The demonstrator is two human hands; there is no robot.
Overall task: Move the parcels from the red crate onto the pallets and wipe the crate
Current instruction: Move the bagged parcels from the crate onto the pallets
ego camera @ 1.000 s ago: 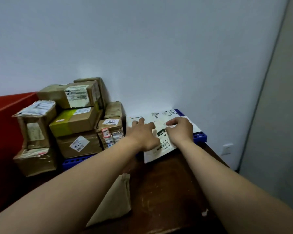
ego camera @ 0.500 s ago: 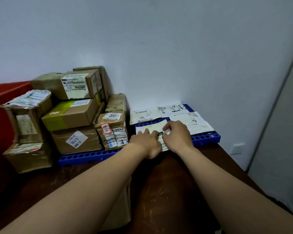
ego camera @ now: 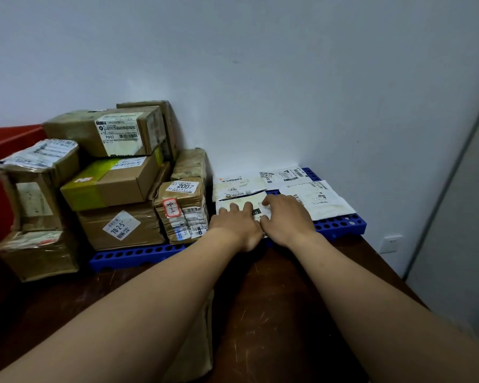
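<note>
White mailer (ego camera: 241, 199) on blue pallet (ego camera: 343, 226), bench (ego camera: 274, 299) far-right corner: left hand (ego camera: 235, 226) and right hand (ego camera: 285, 219) side by side, fingers flat on it; stacked cartons (ego camera: 116, 183) crowd its left.

Reaches both bare arms forward over the brown bench (ego camera: 274, 299). Presses the left hand (ego camera: 237, 226) and the right hand (ego camera: 286, 219) side by side onto a white flat parcel (ego camera: 230, 205) near the front edge of the blue pallet (ego camera: 340, 228), fingers (ego camera: 270, 201) fairly straight. Behind and right of it, on the same pallet: more white mailers (ego camera: 320, 201) lying flat. Left of the hands: stacked cardboard boxes (ego camera: 116, 186), one labelled 2007, another 70-2-5. At far left, part of the red crate (ego camera: 0, 150). Under the left forearm, a tan paper bag (ego camera: 205, 341).
</note>
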